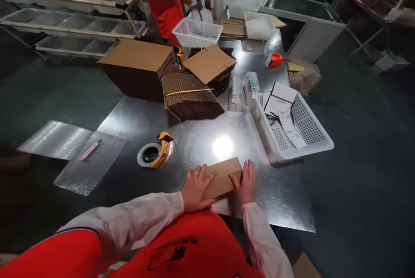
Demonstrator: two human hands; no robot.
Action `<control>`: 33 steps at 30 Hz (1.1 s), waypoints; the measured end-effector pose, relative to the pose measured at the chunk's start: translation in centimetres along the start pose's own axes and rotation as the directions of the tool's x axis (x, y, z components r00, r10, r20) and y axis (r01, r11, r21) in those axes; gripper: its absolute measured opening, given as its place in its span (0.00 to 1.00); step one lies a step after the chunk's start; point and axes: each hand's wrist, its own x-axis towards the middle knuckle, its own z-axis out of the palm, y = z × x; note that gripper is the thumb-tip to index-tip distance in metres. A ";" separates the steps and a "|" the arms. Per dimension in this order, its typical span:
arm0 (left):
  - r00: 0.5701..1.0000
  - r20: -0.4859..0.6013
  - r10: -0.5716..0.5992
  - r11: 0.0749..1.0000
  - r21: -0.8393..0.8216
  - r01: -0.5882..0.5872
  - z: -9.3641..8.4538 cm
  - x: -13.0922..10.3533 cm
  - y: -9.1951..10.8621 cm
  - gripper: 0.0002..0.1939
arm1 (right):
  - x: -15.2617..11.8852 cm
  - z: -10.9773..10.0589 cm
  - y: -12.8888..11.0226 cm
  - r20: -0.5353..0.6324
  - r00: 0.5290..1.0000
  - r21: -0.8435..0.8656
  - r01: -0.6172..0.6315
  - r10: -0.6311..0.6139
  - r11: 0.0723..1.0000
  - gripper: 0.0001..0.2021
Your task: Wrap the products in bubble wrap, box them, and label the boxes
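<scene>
A small brown cardboard box (222, 176) lies near the front edge of the metal table, between my two hands. My left hand (196, 187) rests on its left side with the fingers spread. At the box's right end is my right hand (245, 183), thumb against the cardboard and fingers stretched out. Left of the box stands an orange tape dispenser (162, 152) with a roll of tape. To the right, a white basket (313, 129) holds white printed cards and labels. Two bubble-wrapped items (236, 93) lie beyond the box.
Stacked flat cartons (191, 96) and a large carton stack (136, 55) stand at the back left. Bubble wrap (97, 167) bears a pink cutter (89, 151). A person in red (165, 5) stands behind, near another white basket (197, 31). An orange dispenser (275, 60) lies farther right.
</scene>
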 end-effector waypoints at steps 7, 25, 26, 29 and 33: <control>0.991 -0.134 0.019 0.968 -0.244 -0.052 0.9 -2.2 -6.7 0.53 | -3.1 2.5 -6.9 0.390 0.890 -0.275 0.357 -0.236 0.893 0.39; 0.954 -0.002 -0.301 0.780 -0.575 0.245 -7.2 -3.8 -17.7 0.49 | -1.5 0.9 -7.3 0.342 0.911 -0.283 0.332 -0.229 0.900 0.23; 0.974 -0.041 -0.223 0.742 -0.655 0.142 -8.1 -4.1 -16.2 0.51 | -1.5 0.8 -7.4 0.338 0.914 -0.276 0.324 -0.224 0.905 0.23; 0.972 -0.224 -0.066 0.672 -0.731 -0.123 -9.0 -4.2 -11.2 0.39 | -1.4 0.6 -7.5 0.312 0.925 -0.261 0.302 -0.215 0.917 0.22; 0.890 -0.422 0.171 0.678 -0.605 -0.417 -6.7 -3.2 -6.9 0.29 | -0.7 -0.1 -7.2 0.336 0.927 -0.126 0.219 -0.166 0.967 0.19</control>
